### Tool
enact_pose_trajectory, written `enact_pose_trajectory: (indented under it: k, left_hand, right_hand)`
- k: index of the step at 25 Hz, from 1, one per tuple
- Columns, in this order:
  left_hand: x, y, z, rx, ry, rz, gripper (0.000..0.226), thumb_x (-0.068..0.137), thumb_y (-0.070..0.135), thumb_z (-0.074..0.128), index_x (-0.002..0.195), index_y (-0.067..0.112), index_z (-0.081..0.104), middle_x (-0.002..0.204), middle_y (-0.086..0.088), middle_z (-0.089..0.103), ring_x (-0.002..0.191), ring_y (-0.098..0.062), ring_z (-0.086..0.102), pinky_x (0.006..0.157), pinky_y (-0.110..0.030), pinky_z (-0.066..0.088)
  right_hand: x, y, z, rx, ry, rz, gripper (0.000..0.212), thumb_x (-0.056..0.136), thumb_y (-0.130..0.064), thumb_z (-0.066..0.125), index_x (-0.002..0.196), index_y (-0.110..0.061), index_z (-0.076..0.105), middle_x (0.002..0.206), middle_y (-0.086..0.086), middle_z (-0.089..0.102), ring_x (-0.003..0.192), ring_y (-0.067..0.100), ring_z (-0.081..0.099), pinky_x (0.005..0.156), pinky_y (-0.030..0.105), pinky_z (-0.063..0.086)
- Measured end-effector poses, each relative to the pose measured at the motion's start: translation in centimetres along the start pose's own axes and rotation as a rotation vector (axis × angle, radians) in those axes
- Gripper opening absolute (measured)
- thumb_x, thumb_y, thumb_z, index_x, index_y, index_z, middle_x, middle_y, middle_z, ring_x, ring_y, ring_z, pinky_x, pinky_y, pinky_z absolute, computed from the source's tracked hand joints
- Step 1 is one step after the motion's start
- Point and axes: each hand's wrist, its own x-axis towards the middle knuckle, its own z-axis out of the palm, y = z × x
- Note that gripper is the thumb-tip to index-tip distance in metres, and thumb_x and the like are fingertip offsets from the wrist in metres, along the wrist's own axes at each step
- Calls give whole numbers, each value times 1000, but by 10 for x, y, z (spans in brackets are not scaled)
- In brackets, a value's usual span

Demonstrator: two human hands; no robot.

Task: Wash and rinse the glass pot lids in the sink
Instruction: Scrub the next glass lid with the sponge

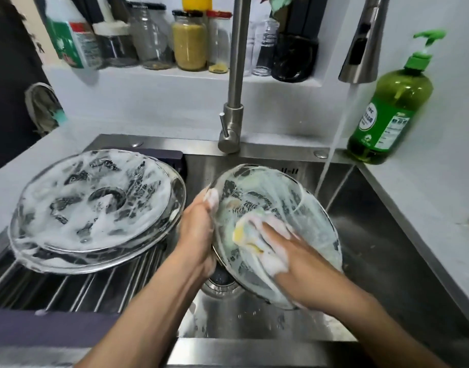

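Two lathered lids lie stacked on the rack at left, soaped but unrinsed. Over the sink, the left hand clamps the rim of a third lid, tilted with its face toward the right; the right hand presses a sponge onto it. Water runs at far right; rinsing remains.

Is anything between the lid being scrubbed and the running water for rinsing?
Nothing visible. The water stream falls just right of the held lid, over open sink. The left hand grips its rim; the right hand presses the sponge.
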Motion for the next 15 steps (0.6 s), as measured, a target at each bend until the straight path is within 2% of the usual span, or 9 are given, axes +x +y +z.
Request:
enact_pose_trajectory:
  k: [1,3,6,7,9,11,12,13,15]
  left_hand:
    - [-1,0,1,-11,-11,-16,28,100,24,47,107,19,73,78,-5,76,74,-24,74,68,-42,62]
    - [0,2,-1,-65,-37,-1,29,99,24,49,95,22,77,89,-10,77,87,-31,73,81,-55,59]
    - [3,3,-1,-123,-88,34,25,95,19,50,92,22,75,80,-5,77,71,-24,70,70,-43,59]
    - [4,2,-2,-136,-92,43,23,95,17,50,93,21,73,75,-3,76,64,-19,68,63,-36,58]
    - [0,0,1,-159,-77,63,22,96,13,49,90,18,70,65,1,73,51,-13,65,50,-25,55]
    - [-1,1,1,-179,-76,62,29,91,8,49,82,21,74,68,-1,74,55,-17,66,54,-31,57]
    - [-4,2,0,-181,-56,70,33,89,6,48,77,22,75,66,0,73,54,-17,64,53,-31,55]
    - [-5,4,-1,-186,-33,82,32,89,6,49,77,22,75,61,3,71,49,-14,62,48,-28,53]
    - [-4,5,-2,-206,-1,93,24,94,10,50,97,18,73,59,4,69,49,-12,64,48,-30,56]
  right_hand:
    - [18,-4,-5,-18,9,-40,81,93,-31,43,150,-58,-7,166,-20,-6,152,4,-11,123,35,12]
    - [46,1,-33,-141,34,97,79,98,-21,43,155,-48,-4,167,-14,-10,154,17,-9,122,47,17]
    - [29,28,-55,-245,136,382,71,101,-26,39,157,-41,-1,168,-3,-5,154,26,-3,122,49,15]
    - [15,22,-42,-217,118,389,73,99,-29,40,156,-43,-3,168,-3,-4,154,27,-2,122,49,15]
    - [-4,-4,-12,-94,16,225,80,90,-36,42,152,-50,-7,168,-9,-3,154,22,-3,123,46,12]
    - [2,-9,-14,-52,-64,96,83,88,-35,42,151,-55,-9,166,-16,-9,153,15,-8,124,43,6]
    - [7,-5,-27,-89,-71,111,82,93,-30,43,152,-55,-7,165,-20,-13,153,15,-10,124,44,5]
    - [8,4,-43,-139,-28,176,78,97,-24,43,154,-52,-4,164,-20,-14,153,15,-10,124,46,6]
    - [-5,21,-62,-221,103,358,68,100,-22,37,156,-44,5,167,-15,-7,153,16,-3,122,46,14]
